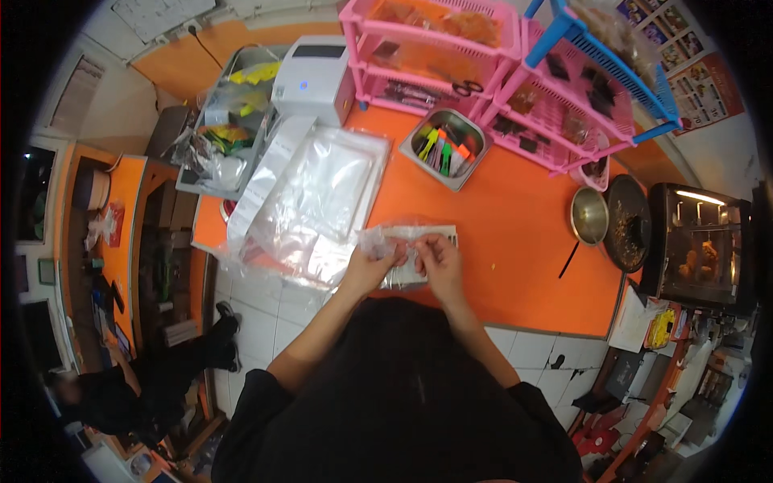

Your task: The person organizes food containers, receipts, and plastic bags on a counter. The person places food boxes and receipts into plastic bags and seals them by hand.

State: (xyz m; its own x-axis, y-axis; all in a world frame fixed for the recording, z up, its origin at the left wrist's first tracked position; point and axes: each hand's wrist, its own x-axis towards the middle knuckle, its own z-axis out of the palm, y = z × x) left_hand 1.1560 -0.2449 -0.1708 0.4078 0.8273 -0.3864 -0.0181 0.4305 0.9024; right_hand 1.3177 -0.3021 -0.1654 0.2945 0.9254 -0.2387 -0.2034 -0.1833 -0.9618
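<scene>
My left hand [369, 265] grips a crumpled clear plastic bag [375, 241] above the near edge of the orange table [519, 278]. Close beside it, the fingertips of my right hand [441, 259] pinch the same film. A pale flat item with dark printing [449, 230] lies behind and below my fingers, partly hidden; whether it is inside the bag, I cannot tell. To the left is a stack of clear plastic bags [326, 181], with a long printed paper strip [266, 175] along its left side.
A label printer [308, 78], a grey crate of packets [190, 175] and a steel container of highlighters [444, 178] stand farther back. Pink racks [362, 66] line the rear. At right are a ladle [589, 214], a dark pan [625, 241] and a lit food display [700, 241]. Another person [121, 392] is at left.
</scene>
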